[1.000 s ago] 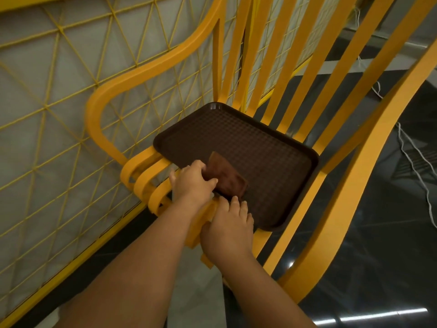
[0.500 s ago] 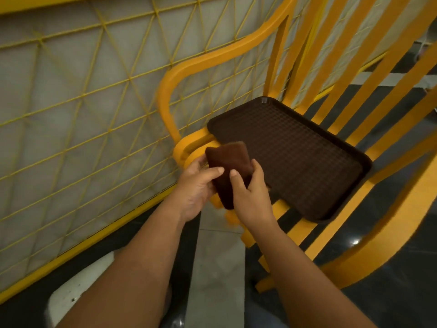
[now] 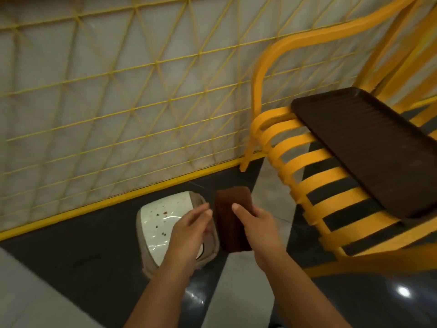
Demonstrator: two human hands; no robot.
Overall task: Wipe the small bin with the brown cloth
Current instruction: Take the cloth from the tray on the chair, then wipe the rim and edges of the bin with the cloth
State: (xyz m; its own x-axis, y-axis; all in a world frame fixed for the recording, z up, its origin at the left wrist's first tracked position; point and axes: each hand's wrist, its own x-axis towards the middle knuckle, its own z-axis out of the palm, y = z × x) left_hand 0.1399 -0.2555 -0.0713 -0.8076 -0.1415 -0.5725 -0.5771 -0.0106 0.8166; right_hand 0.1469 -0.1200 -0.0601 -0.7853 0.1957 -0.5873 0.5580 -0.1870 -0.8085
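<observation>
The right hand (image 3: pixel 257 223) grips the brown cloth (image 3: pixel 233 221) above the floor (image 3: pixel 94 256); the left hand (image 3: pixel 191 230), fingers loose, hovers over the small bin (image 3: pixel 163 223) by the fence. Crumbs on the lid may scatter if wiped carelessly.

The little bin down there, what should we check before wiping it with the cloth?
1. Brown cloth in hand: ok, the right hand holds it.
2. Left hand free to steady the small bin: ok, it holds nothing.
3. Bin within reach: ok, it sits on the floor right under the left hand.
4. Dirt to wipe: ok, dark specks show on its white top.
5. Cloth touching bin: not ok, it is beside the bin, not yet on it.
6. Cloth clean or damp: cannot tell.
</observation>
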